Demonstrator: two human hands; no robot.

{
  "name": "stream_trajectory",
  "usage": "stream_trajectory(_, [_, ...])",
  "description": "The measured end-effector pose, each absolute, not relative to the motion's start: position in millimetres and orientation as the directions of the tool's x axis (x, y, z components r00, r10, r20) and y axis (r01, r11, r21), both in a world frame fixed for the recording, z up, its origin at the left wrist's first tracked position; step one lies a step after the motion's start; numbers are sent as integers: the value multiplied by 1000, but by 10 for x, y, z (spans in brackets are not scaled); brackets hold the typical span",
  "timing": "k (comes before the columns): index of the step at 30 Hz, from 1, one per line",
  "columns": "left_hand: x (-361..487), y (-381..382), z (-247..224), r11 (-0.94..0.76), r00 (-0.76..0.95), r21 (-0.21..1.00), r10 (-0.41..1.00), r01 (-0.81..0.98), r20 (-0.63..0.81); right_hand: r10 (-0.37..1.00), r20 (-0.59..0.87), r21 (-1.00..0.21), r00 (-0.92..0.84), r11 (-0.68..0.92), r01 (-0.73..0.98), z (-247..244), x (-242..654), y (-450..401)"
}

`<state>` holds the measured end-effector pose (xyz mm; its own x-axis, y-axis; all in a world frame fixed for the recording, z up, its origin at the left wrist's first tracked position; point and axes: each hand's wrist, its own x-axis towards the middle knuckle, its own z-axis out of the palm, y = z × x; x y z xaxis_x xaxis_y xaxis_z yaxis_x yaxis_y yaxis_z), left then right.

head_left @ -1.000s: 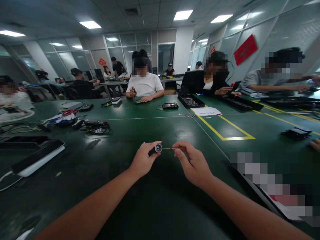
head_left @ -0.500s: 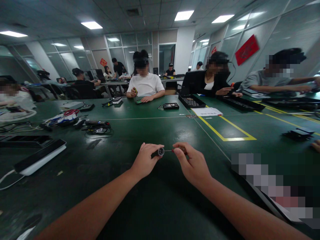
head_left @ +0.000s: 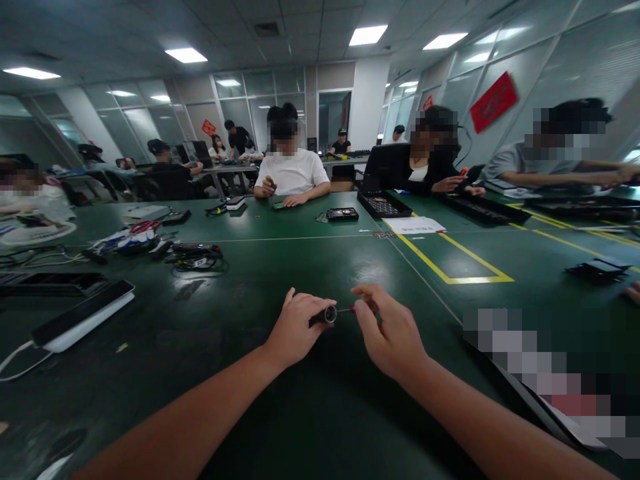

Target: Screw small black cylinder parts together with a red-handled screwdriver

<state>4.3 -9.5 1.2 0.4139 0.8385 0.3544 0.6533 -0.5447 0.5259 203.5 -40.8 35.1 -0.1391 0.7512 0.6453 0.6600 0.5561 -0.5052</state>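
Note:
Between the fingers and thumb of my left hand [head_left: 294, 328] is a small dark cylinder [head_left: 330, 314] with a round, silver-rimmed end turned toward me. My right hand [head_left: 393, 330] is closed around a slim screwdriver [head_left: 353, 309]; its thin metal shaft points left, and a red part shows by my fingertips. The shaft's tip meets the side of the cylinder near the rim, though I cannot tell whether it is inserted. Most of the screwdriver's handle is hidden in my fingers. Both hands are held over the green table [head_left: 300, 267].
A black-and-white long box [head_left: 85, 317] with a white cable lies left. Tangled cables [head_left: 197, 259] lie beyond it. A black tray [head_left: 384, 204] and a white paper [head_left: 417, 225] are ahead, near yellow tape [head_left: 480, 281]. Co-workers sit across the table, one in a white shirt [head_left: 293, 170].
The cylinder and my left hand have shifted slightly right and down, with the cylinder's end turned a little. My right fingers have loosened and lifted somewhat around the screwdriver.

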Motion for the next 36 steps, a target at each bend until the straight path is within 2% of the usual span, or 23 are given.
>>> stream_trajectory(3, [46,-97,1,-540,396,526,841,657,369,744,659,-521,-109,557,647,350,2046,-405])
stream_trajectory(8, [29,-82,-9,-536,385,531,843,657,375,797,597,-565,-88,496,660,341,2017,-415])
stream_trajectory(15, [9,-87,-14,-529,384,527,848,665,366,815,563,-568,-134,500,653,351,2056,-394])
stream_trajectory(23, [34,-91,7,-523,382,524,851,672,360,867,498,-689,-19,409,599,340,2035,-410])
stream_trajectory(30, [25,-92,18,-500,355,535,864,681,356,879,459,-853,133,394,342,217,2016,-286])
stream_trajectory(33, [41,-98,44,-529,393,526,848,666,355,924,328,-939,198,296,176,189,2041,-169])
stream_trajectory(36, [45,-82,70,-535,394,510,844,674,364,976,112,-985,187,134,-107,115,2097,-31])
